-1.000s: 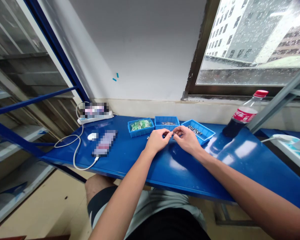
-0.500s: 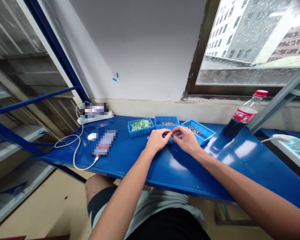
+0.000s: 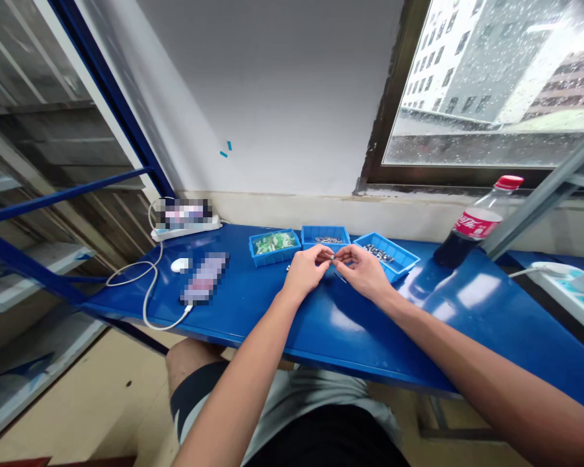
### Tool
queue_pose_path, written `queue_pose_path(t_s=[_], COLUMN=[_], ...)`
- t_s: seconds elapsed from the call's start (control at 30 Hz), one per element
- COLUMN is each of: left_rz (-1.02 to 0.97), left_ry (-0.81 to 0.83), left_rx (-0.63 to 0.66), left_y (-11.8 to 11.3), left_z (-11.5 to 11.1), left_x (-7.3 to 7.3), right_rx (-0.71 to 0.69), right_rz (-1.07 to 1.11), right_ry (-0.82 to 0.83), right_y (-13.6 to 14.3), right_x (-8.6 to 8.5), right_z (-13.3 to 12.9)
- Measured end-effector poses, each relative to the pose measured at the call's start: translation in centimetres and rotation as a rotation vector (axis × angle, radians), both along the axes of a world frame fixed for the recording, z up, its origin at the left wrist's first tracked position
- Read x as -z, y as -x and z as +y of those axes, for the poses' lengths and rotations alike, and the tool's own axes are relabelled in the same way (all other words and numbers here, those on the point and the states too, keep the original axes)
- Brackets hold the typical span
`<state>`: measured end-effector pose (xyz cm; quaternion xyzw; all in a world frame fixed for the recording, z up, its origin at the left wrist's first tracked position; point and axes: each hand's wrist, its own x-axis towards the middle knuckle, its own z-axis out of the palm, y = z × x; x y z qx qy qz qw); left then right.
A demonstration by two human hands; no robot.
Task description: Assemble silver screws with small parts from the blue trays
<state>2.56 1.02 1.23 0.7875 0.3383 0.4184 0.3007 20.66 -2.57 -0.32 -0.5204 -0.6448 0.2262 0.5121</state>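
Note:
Fingertips of my left hand (image 3: 307,269) and my right hand (image 3: 363,269) meet in a pinch just above the blue table (image 3: 253,305). Between them shows a tiny bright part (image 3: 331,257), too small to name. Both hands are closed around it. Directly behind them stands a blue bin (image 3: 325,232) of thin metal pieces that look like screws. To its right, close by my right hand, a tilted blue bin (image 3: 403,261) holds small dark and silver metal parts. On the left a third blue bin (image 3: 275,259) contains green and whitish small pieces.
A cola bottle (image 3: 472,224) with a red cap stands at the right by a grey metal post (image 3: 540,188). At the left lie a blurred-out phone (image 3: 205,279) on a white cable (image 3: 148,305), a white round object (image 3: 180,265) and a power strip (image 3: 189,228).
My fingertips have shifted slightly, and the tiny bright part between them shows more clearly now. My arms, the bins and the other things stay in place.

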Motion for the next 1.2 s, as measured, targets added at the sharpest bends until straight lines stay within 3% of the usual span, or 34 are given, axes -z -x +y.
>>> queue_pose_path(t_s=[0.23,0.47,1.2], left_rz=[-0.294,-0.363,-0.388], left_ry=[0.227,0.318,0.1], left_rx=[0.095,0.093,-0.046], left_y=[-0.34,-0.47,-0.23], left_z=[0.65,0.94,0.9], left_x=[0.7,0.81,0.52], right_rx=[0.004,-0.015,-0.068], right_rz=[0.045,0.149,0.216], right_ry=[-0.017,-0.04,-0.077], right_y=[-0.13,-0.23,0.41], right_x=[-0.04,0.15,0.04], right_z=[0.03,0.18,-0.06])
